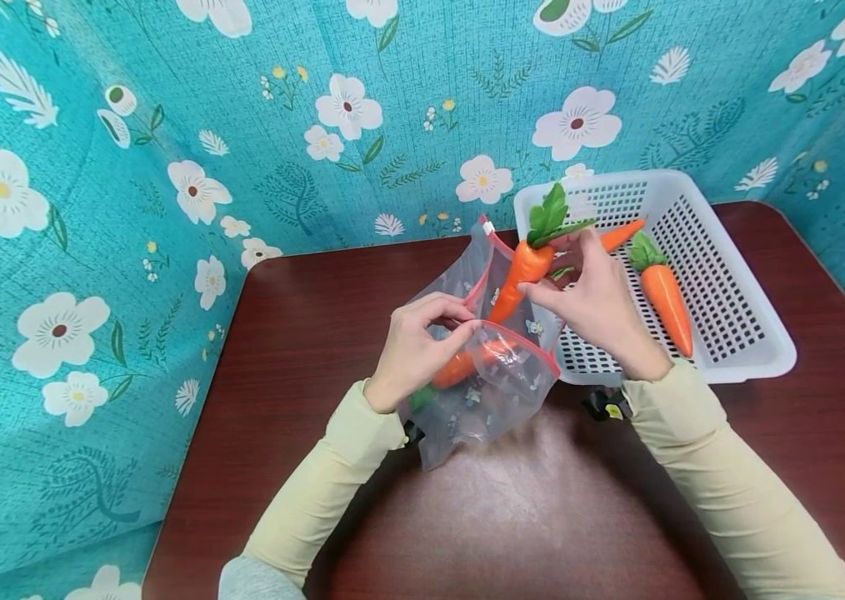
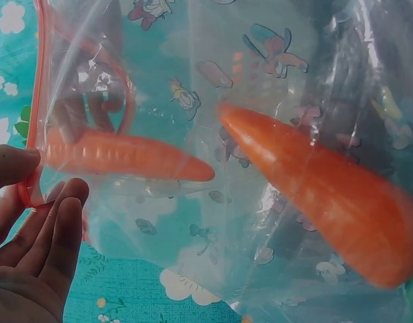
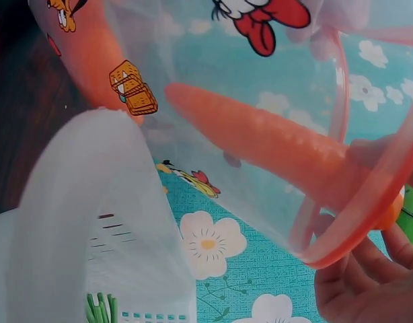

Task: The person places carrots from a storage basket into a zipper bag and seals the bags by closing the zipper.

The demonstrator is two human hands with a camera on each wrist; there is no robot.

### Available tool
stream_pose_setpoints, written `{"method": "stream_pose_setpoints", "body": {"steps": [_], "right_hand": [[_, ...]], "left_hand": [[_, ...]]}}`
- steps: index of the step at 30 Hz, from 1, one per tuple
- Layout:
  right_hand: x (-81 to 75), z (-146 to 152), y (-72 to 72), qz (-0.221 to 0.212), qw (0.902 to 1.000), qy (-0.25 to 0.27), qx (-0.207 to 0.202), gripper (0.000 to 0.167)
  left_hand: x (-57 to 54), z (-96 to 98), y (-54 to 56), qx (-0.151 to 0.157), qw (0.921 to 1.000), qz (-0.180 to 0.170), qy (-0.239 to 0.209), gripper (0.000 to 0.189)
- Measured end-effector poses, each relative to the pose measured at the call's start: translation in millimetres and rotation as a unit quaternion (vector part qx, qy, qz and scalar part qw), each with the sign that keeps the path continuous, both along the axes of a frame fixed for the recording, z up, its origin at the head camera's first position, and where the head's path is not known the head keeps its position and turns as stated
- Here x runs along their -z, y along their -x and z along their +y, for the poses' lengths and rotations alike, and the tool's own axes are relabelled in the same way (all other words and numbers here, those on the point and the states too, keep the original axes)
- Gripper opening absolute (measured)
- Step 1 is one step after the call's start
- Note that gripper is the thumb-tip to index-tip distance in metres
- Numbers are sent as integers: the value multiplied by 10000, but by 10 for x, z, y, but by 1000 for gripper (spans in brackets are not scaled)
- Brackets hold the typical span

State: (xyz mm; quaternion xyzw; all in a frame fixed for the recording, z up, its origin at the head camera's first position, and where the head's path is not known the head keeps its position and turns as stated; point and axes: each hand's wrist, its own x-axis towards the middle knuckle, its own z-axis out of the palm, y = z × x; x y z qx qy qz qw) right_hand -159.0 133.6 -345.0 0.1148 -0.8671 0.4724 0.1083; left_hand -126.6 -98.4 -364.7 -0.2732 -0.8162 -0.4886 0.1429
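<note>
One edge of the clear bag is pinched in the left hand, a bagged carrot lying inside near that hand's four o'clock. At its two o'clock slants the held carrot, leaves toward one, tip toward seven inside the bag's mouth. The right hand, nearer, grips its thick end; farther right, the basket carries a loose carrot.

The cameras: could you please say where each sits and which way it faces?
Head: on the head, facing forward and down; left hand, right hand and sleeves show.
Left wrist: on that wrist, facing the bag; left hand shows.
Right wrist: on that wrist, facing bag and basket; right hand shows.
Both wrist views share bag and carrots.
</note>
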Motion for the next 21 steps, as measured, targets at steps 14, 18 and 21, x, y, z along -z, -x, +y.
{"method": "stream_pose_setpoints", "body": {"steps": [14,18,21], "right_hand": [[-17,77,-18,964,9906,-867,-447,27],[-41,116,-9,879,9925,-814,-256,19],[-45,147,10,899,9923,-821,-214,15]], "left_hand": [[-12,10,14,-54,9999,75,-104,8],[-6,17,14,-80,9999,48,-94,8],[-9,17,11,-72,9999,58,-93,7]]}}
